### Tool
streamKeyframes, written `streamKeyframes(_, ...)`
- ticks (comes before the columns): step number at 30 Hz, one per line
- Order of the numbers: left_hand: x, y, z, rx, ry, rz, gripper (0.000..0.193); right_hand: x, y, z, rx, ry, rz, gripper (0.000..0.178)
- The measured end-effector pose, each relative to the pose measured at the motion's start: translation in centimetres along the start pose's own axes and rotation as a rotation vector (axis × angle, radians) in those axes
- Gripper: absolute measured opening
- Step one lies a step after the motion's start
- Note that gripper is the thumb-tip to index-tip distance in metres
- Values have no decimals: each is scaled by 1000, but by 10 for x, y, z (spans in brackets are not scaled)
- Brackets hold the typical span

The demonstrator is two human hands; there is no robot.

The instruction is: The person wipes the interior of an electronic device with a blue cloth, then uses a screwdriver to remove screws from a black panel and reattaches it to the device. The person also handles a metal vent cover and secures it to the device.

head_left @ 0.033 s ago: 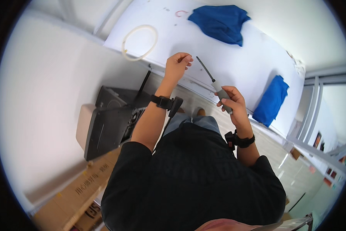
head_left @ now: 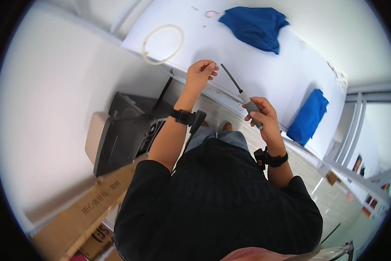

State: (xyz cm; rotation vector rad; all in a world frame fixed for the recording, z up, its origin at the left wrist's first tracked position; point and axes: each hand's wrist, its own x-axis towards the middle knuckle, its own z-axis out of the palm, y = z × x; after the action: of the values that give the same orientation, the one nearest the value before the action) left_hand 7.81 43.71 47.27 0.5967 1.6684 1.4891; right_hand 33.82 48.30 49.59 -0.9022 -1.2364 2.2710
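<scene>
My right hand [head_left: 261, 116] grips the grey handle of a screwdriver [head_left: 233, 81]. Its dark shaft points up and to the left, over the white table [head_left: 247, 65]. My left hand [head_left: 200, 72] is raised just left of the screwdriver tip, about a hand's width away, with the fingertips pinched together. Anything between those fingertips is too small to see. Each wrist carries a black strap.
On the white table lie a coil of pale tubing [head_left: 163, 39] and a blue cloth [head_left: 254, 26]; another blue cloth [head_left: 309, 116] hangs at its right end. A dark open machine case [head_left: 126, 130] and cardboard boxes [head_left: 86, 209] stand at my left.
</scene>
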Motion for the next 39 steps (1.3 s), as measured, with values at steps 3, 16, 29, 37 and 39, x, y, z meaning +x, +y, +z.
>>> streamKeyframes(3,-35,0,-40,-280,65,-120,19,13,0,22,-63,-132,62,43)
streamKeyframes(16,-164,-58,-142,-649,418,-79,17,41,48,102,-358,-560,294,44)
streamKeyframes(29,-305,-101,-232,-613,539,-8,15,-36,123,202,-427,-676,364,41)
streamKeyframes(37,-421,-171,-305,-623,586,-126,16,-122,209,284,-693,-711,236,40)
streamKeyframes(39,-444,-191,-320,-710,577,-120,15,-134,233,303,-750,-737,174,39)
